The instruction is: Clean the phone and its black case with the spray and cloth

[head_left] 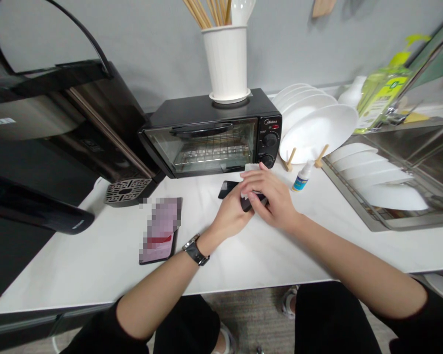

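1. Out left of the grip, a phone (163,228) lies screen up, laid well clear of both wrists, it seems.
2. Here's the left hand (232,215), fingers mostly hidden, curled round a dark thing (248,204) at the grip's centre, presumably steadying it.
3. Just beyond that hand, a black slab (227,189) shows; whether it joins the held thing, I can't tell.
4. Over the top, the right hand (273,199): fingers bent, nearly closed, pinning a pale cloth (251,168) against the thing, likely to keep it flat.
5. Right of the grip, a bottle (301,178) stands upright, handily near; behind it, pegs (290,159) prop plates (319,130) on edge.
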The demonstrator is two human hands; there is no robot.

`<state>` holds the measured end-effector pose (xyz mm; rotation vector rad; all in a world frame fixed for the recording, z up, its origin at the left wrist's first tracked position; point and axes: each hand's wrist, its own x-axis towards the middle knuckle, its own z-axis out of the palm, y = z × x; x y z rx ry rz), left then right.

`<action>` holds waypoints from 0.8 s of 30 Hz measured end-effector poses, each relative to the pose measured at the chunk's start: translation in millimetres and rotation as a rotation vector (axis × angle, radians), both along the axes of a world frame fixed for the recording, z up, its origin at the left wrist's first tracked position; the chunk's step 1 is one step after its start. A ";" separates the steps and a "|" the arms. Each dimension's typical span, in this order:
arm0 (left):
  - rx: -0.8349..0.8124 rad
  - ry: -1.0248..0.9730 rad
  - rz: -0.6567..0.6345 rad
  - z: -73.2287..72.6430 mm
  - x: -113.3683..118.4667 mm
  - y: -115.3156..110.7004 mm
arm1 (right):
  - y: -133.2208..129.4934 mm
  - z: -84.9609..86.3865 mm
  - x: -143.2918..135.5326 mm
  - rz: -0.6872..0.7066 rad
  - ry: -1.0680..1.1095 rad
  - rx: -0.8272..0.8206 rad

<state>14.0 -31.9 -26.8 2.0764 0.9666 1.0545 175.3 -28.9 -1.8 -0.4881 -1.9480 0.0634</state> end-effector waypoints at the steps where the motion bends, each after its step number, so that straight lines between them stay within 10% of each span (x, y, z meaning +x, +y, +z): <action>1: 0.024 0.006 -0.006 -0.9 0.1 0.1 | -1.6 -0.4 0.2 0.014 -0.031 0.062; 10: -0.090 0.003 0.000 1.9 -1.2 -1.6 | 8.4 1.5 4.5 -0.016 0.093 -0.209; 17: -0.111 -0.055 -0.136 11.2 -6.1 -7.8 | 1.6 -4.1 5.1 -0.065 0.053 0.156; 24: -0.765 -0.372 -0.426 1.3 3.9 -20.2 | 9.3 -7.1 11.5 -0.168 0.209 0.008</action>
